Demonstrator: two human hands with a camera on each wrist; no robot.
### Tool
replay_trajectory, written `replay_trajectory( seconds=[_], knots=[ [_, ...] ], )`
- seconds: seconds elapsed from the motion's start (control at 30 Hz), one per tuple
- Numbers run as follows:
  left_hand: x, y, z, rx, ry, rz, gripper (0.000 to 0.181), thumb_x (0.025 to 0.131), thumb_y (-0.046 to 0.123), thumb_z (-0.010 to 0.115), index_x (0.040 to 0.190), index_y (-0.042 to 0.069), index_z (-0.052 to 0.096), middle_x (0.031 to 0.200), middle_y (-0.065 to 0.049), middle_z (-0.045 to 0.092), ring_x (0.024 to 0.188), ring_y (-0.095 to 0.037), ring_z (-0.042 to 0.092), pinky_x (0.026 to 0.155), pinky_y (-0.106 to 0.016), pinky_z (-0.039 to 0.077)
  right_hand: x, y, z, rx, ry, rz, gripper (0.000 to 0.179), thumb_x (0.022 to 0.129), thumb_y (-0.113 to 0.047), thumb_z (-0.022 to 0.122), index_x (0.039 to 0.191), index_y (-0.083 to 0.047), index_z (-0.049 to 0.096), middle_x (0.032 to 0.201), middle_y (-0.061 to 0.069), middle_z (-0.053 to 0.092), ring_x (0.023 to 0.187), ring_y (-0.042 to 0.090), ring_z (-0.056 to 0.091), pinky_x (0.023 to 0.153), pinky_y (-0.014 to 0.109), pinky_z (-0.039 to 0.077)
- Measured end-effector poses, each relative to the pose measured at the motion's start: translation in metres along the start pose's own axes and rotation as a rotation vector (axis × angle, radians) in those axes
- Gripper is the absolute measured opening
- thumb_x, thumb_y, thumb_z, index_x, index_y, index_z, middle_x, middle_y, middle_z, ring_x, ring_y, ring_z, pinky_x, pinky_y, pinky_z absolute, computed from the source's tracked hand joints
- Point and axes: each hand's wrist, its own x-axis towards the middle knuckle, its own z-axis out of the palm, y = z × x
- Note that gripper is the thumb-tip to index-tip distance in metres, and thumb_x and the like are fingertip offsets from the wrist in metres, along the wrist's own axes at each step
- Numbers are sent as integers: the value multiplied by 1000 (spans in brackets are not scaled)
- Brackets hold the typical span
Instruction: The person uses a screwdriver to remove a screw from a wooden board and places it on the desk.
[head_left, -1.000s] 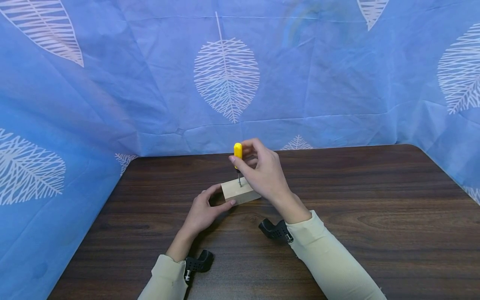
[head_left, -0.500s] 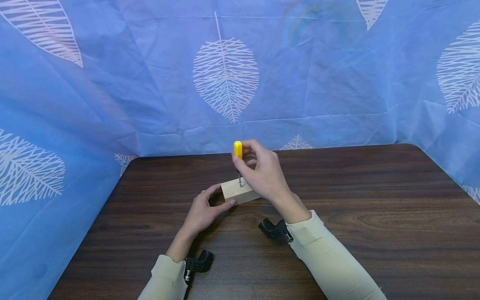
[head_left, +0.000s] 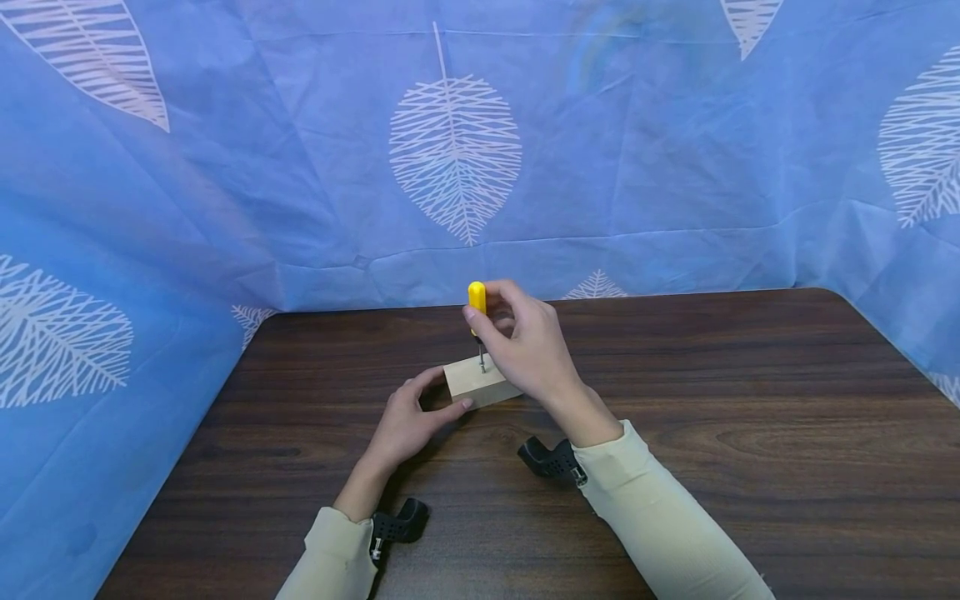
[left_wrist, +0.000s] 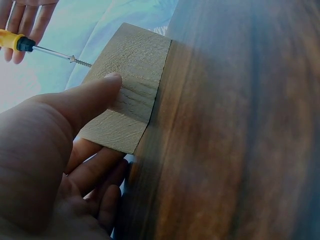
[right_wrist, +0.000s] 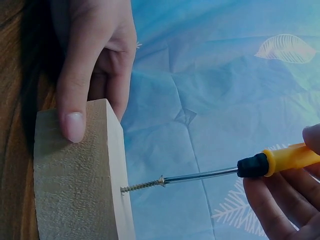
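Note:
A pale wooden block [head_left: 483, 387] lies on the dark table. My left hand [head_left: 408, 421] grips its left end, thumb on the near side and fingers behind. A screw [right_wrist: 142, 186] stands upright in the block's top face, with much of its thread showing above the wood. My right hand [head_left: 528, 342] pinches the yellow handle of a screwdriver [head_left: 477, 300] between thumb and fingers. The screwdriver's shaft points down, and its tip meets the screw head. In the left wrist view the screw [left_wrist: 80, 62] and screwdriver [left_wrist: 50, 51] line up.
The brown wood-grain table [head_left: 712, 442] extends around the block on all sides. Behind it hangs a blue cloth [head_left: 637, 150] with white leaf prints. Black wrist mounts [head_left: 401, 522] sit on both cuffs.
The right thumb and fingers have shifted slightly on the screwdriver handle, which has turned little visibly. The block and left hand hold the same place.

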Motion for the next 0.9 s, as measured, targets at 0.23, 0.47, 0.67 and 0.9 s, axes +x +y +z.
replay_trajectory(
  seconds=[0.23, 0.47, 0.67, 0.9],
  knots=[
    [0, 0, 0, 7, -1, 30, 62, 95, 36, 85, 150, 19, 63, 147, -8, 67, 144, -36, 54, 120, -65, 41, 1, 1, 1, -14, -17, -12, 28, 107, -20, 69, 134, -10, 70, 113, 5, 76, 94, 16, 75, 90, 34, 64],
    [0, 1, 0, 10, 3, 27, 62, 95, 36, 85, 151, 19, 63, 148, -8, 67, 145, -36, 54, 121, -65, 40, 2, 1, 1, 14, -17, 20, 34, 105, -19, 72, 136, -9, 63, 116, 7, 75, 99, 19, 75, 92, 38, 63],
    [0, 1, 0, 13, 2, 21, 63, 95, 35, 85, 151, 20, 63, 150, -8, 66, 145, -36, 53, 121, -65, 40, 2, 1, 1, 17, -9, 2, 28, 104, -16, 73, 129, -8, 62, 114, 9, 75, 96, 19, 76, 89, 36, 64],
    [-1, 1, 0, 9, 4, 10, 63, 95, 38, 85, 151, 21, 63, 150, -7, 65, 147, -36, 52, 122, -65, 39, 1, 1, 1, 20, -16, 0, 27, 106, -15, 71, 131, -7, 64, 114, 8, 77, 97, 19, 78, 89, 35, 65]
  ],
)
